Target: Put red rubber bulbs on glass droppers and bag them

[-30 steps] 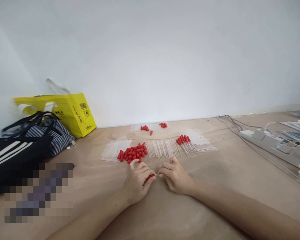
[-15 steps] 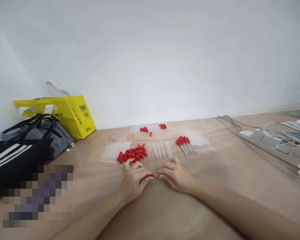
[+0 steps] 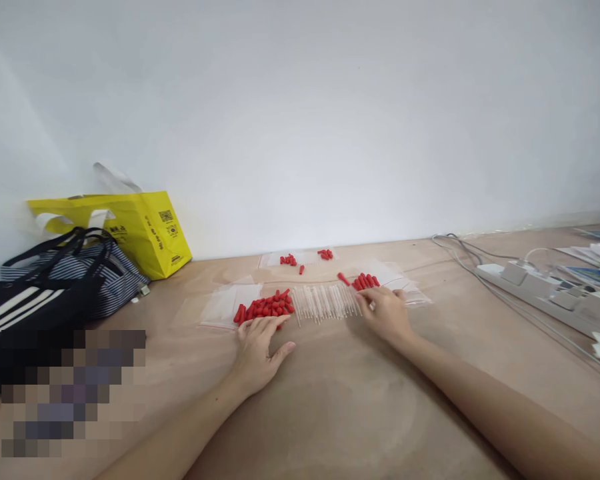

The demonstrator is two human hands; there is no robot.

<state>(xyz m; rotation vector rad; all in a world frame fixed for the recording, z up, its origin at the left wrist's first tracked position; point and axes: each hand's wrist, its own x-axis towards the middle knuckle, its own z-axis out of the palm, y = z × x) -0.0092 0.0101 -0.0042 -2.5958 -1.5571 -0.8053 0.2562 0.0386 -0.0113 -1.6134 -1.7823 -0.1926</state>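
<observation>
My left hand (image 3: 260, 350) is open, its fingers at the near edge of a pile of small red caps (image 3: 267, 307) and its thumb spread apart. Over on the right, my right hand (image 3: 384, 312) pinches a thin stick with a red cap (image 3: 344, 279), whose capped end points up and to the left. Beside that hand lies a bunch of red-capped sticks (image 3: 367, 281), partly hidden by the fingers. Between the hands, thin pale sticks (image 3: 325, 302) lie side by side in a row.
Clear plastic bags (image 3: 225, 307) lie left of the caps, and more bags (image 3: 393, 275) on the right. More red pieces (image 3: 288, 260) rest near the wall. A yellow bag (image 3: 155, 233) and dark bags (image 3: 35, 320) stand left. A power strip (image 3: 545, 287) with cables lies right.
My left hand has let go of the red cap and moved left to the pile, opening. My right hand has carried the capped stick right to the red-capped bunch.
</observation>
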